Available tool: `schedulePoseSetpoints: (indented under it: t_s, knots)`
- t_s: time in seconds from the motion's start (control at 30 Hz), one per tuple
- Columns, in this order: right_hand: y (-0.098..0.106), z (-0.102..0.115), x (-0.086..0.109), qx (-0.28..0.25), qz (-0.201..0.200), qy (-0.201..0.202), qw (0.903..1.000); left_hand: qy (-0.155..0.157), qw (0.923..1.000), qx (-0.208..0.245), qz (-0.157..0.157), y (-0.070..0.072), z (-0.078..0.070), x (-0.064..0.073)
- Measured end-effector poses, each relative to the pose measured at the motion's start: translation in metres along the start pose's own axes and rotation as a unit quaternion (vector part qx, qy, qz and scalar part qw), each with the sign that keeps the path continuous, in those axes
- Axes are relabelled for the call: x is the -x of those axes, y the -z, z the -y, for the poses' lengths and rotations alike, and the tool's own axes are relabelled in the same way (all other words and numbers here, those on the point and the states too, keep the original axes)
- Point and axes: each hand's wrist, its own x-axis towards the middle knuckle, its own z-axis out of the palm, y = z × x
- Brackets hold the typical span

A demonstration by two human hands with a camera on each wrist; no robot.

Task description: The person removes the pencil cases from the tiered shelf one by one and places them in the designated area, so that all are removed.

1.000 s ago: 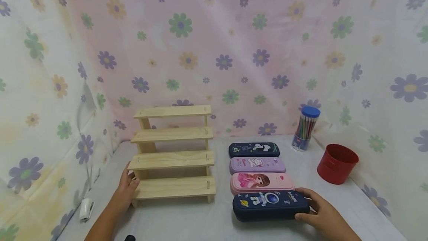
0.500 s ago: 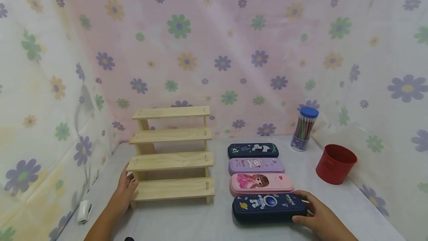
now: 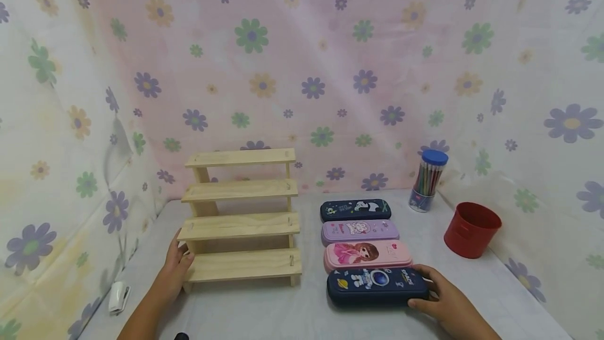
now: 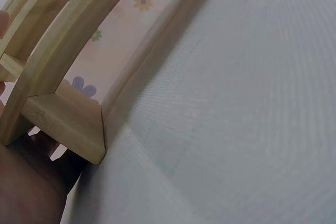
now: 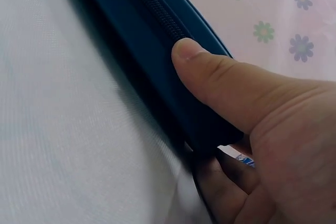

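Observation:
My right hand (image 3: 443, 298) grips the right end of a dark blue pencil case (image 3: 368, 293) with an astronaut and "SPACE" on its lid. In the right wrist view, the thumb presses on its front side beside the zipper (image 5: 157, 6); the case sits low over the white cloth. At the left, my left hand (image 3: 173, 269) holds the left end of a wooden tiered stand (image 3: 240, 266) near its lower shelves. Part of that hand is hidden behind the wood. Just behind the astronaut case lie a pink pencil case (image 3: 389, 253) with a girl, a lilac one (image 3: 384, 231) and a dark panda one (image 3: 349, 207).
A red bucket (image 3: 472, 232) and a blue-lidded tub of pencils (image 3: 427, 177) stand at the right. A small white stapler-like object (image 3: 119, 298) lies at the far left. Flowered cloth (image 3: 283, 67) hangs behind and at both sides. A black tip (image 3: 181, 336) shows at the front edge.
The astronaut case has come down slightly and shifted a little left in my right hand, now lined up before the pink case. My left hand stays at the stand.

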Motion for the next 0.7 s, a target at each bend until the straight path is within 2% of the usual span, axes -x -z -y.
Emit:
schedulePoseSetpoints:
  t_s: [0.27, 0.5, 0.7]
  knots:
    - [-0.002, 0.006, 0.0, 0.018, -0.007, -0.001, 0.9998, 0.03, 0.9993, -0.023, 0.002, 0.001, -0.004, 0.001]
    - [-0.004, 0.014, -0.003, 0.034, -0.014, 0.006, 0.9993, 0.011, 0.9999, -0.002, 0.0, 0.002, -0.002, 0.0]
    - [-0.005, 0.015, -0.005, 0.044, -0.011, -0.004, 0.999, 0.019, 0.9998, -0.01, -0.004, 0.002, -0.002, 0.003]
